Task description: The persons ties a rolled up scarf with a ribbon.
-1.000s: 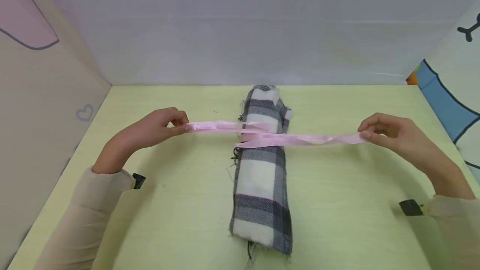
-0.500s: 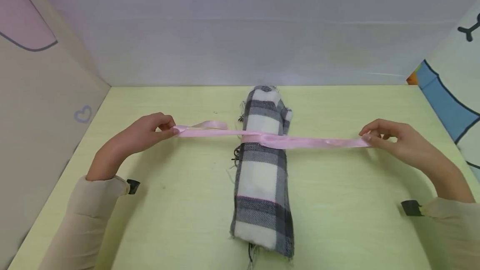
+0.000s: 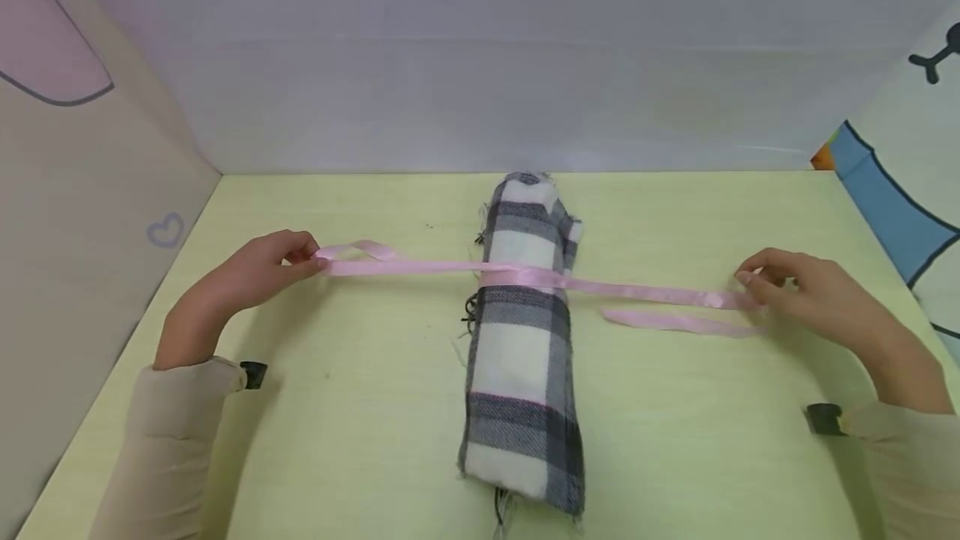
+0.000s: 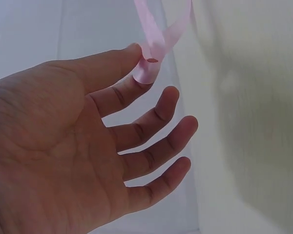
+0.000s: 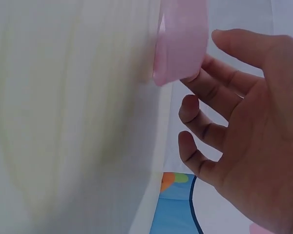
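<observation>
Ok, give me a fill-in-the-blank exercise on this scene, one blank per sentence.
1. The ribbon is ____ in colour.
2. The left hand pinches one end of the ribbon, and the ____ hand pinches the other.
3. The ribbon crosses a rolled scarf with a ____ pattern.
4. The scarf lies on a pale ____ table.

Missing words: pink; right; plaid; green

Head looks down; wrists close — sharing ribbon [image 3: 420, 266].
</observation>
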### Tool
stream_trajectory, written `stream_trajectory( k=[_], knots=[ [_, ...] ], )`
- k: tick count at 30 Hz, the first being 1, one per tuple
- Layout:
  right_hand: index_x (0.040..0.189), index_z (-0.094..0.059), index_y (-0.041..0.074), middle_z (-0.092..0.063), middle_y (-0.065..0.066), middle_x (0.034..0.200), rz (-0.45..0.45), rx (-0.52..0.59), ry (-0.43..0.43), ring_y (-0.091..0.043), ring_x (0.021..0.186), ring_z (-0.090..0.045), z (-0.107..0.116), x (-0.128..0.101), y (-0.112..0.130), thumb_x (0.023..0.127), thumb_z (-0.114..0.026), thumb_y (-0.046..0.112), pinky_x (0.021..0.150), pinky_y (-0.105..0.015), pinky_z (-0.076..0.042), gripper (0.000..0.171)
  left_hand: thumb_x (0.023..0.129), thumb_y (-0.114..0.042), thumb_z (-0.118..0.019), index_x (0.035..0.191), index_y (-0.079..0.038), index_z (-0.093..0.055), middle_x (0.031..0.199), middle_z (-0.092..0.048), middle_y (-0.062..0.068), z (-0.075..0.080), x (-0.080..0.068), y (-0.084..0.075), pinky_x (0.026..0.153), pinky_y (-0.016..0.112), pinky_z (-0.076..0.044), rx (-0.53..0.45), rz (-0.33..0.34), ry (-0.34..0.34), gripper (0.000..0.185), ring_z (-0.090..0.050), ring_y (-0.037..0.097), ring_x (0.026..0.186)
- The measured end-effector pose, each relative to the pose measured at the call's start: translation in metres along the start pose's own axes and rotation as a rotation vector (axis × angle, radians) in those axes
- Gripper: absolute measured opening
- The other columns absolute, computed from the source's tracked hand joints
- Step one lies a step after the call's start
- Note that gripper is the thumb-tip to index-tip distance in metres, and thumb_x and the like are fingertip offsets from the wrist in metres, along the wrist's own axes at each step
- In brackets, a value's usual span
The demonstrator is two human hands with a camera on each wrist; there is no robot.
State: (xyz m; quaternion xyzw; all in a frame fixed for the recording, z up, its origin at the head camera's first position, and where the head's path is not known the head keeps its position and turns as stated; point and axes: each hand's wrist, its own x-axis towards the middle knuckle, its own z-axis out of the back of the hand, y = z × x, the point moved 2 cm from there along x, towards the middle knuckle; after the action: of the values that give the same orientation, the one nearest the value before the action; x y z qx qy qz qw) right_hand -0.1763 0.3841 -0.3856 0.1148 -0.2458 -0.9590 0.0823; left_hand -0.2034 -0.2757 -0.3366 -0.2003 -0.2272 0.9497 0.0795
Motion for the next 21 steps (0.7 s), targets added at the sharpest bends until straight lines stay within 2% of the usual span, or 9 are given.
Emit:
stream_trajectory(
  k=[4,8,14,18,21],
  knots=[
    [0.121,-0.068,0.010,-0.071,-0.001,0.093,0.004,-0.044,0.018,-0.004,0.078,-0.053,0.002,0.001,-0.003,0.106,-0.060,0.032,0.065,-0.026,-0.041,0.028,0.108,-0.044,-0.055,0.114,-0.011,-0.062,0.118,-0.065,0.010,0.000,-0.005,0.013,0.088,0.040,-0.044,-0.017,0.023,-0.012,0.033,-0.056,0.027,0.112],
    [0.120,-0.069,0.007,-0.075,-0.007,0.097,0.018,-0.108,0.009,-0.016,0.084,-0.060,0.003,0.002,-0.006,0.105,-0.061,0.031,0.067,-0.030,-0.042,0.029,0.108,-0.045,-0.054,0.115,-0.010,-0.060,0.123,-0.064,0.013,-0.002,-0.009,0.025,0.091,0.042,-0.043,-0.044,0.053,-0.019,0.036,-0.055,0.028,0.115],
    [0.120,-0.069,0.004,-0.076,-0.016,0.099,0.029,-0.200,-0.034,-0.032,0.090,-0.066,0.007,0.000,-0.009,0.105,-0.061,0.028,0.067,-0.033,-0.043,0.029,0.108,-0.041,-0.054,0.109,-0.008,-0.057,0.118,-0.064,0.014,-0.004,-0.010,0.034,0.084,0.036,-0.043,-0.054,0.068,-0.028,0.033,-0.055,0.026,0.105],
    [0.120,-0.068,0.003,-0.075,-0.016,0.099,0.029,-0.190,-0.035,-0.032,0.090,-0.066,0.009,-0.001,-0.007,0.106,-0.060,0.027,0.068,-0.034,-0.044,0.029,0.108,-0.041,-0.055,0.108,-0.008,-0.057,0.115,-0.064,0.013,-0.004,-0.011,0.037,0.083,0.035,-0.043,-0.058,0.082,-0.025,0.033,-0.054,0.026,0.102],
    [0.120,-0.068,0.002,-0.074,-0.012,0.097,0.040,-0.165,-0.026,-0.024,0.086,-0.063,0.009,-0.001,-0.003,0.107,-0.059,0.027,0.068,-0.033,-0.044,0.030,0.109,-0.038,-0.054,0.108,-0.007,-0.059,0.116,-0.065,0.014,-0.004,-0.013,0.038,0.084,0.035,-0.045,-0.046,0.084,-0.026,0.031,-0.056,0.026,0.103]
  ],
)
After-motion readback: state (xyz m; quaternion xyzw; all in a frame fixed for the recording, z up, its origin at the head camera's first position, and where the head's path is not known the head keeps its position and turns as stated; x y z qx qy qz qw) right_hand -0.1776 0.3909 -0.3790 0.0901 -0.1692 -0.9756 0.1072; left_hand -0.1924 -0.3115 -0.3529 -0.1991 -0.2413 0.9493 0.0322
